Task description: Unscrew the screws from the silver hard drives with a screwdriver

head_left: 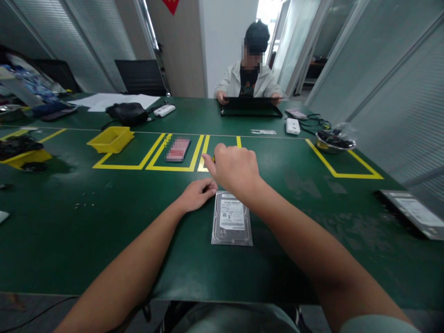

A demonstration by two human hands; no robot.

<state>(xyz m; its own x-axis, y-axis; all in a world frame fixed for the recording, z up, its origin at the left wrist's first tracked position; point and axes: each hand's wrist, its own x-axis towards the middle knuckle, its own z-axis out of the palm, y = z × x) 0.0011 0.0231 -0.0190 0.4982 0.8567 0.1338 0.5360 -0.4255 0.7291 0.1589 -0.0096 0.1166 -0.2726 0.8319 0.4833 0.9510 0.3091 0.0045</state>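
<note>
A silver hard drive [231, 219] lies label-up on the green table in front of me. My left hand [197, 194] rests at its top left corner, fingers curled and touching its edge. My right hand [233, 170] hovers above the drive's far end, closed in a loose fist. A small yellowish thing shows at its fingertips, too hidden to name.
Yellow tape boxes [152, 157] mark the table; one holds a red-and-white pack [178, 149]. A yellow bin [111, 138] sits left, a metal bowl [333, 141] right, another drive [412, 210] far right. A person [250, 76] sits opposite at a laptop [250, 107]. Tiny screws [85, 204] lie left.
</note>
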